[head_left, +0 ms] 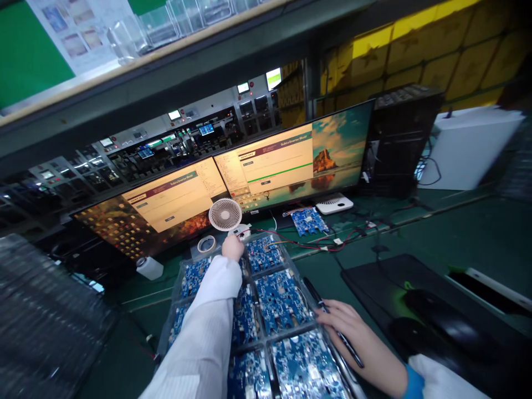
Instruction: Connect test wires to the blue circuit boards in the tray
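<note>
L hand [233,247] is at the far end of the tray [291,332], arm stretched over its L column; fingers look curled in, but can't tell if they're gripping anything, as the fingertips are hidden. R hand [359,338] is at the tray's R edge, approx. midway along, w/ a black pen [351,350] held slantwise btwn the fingers, fingertips at or just beside the rim. Tray's long axis runs away from the person, leaning a bit L toward the far end; pen's long axis goes roughly the same way, alongside the R rim. Blue boards [278,299] sit in the tray's compartments, in two columns; R hand is nearer the mid & near boards of the R column, L hand nearer the far ones. Just past the tray's far end: small round fan [225,215] w/ its white base [240,230] right by the L hand, plus a tape roll [206,244] to the L. Beyond the tray's far R corner, another blue board [310,220] lies flat, red wires [291,241] running nearby. R of the tray, a mouse [443,316] on a dark mat [374,277].
</note>
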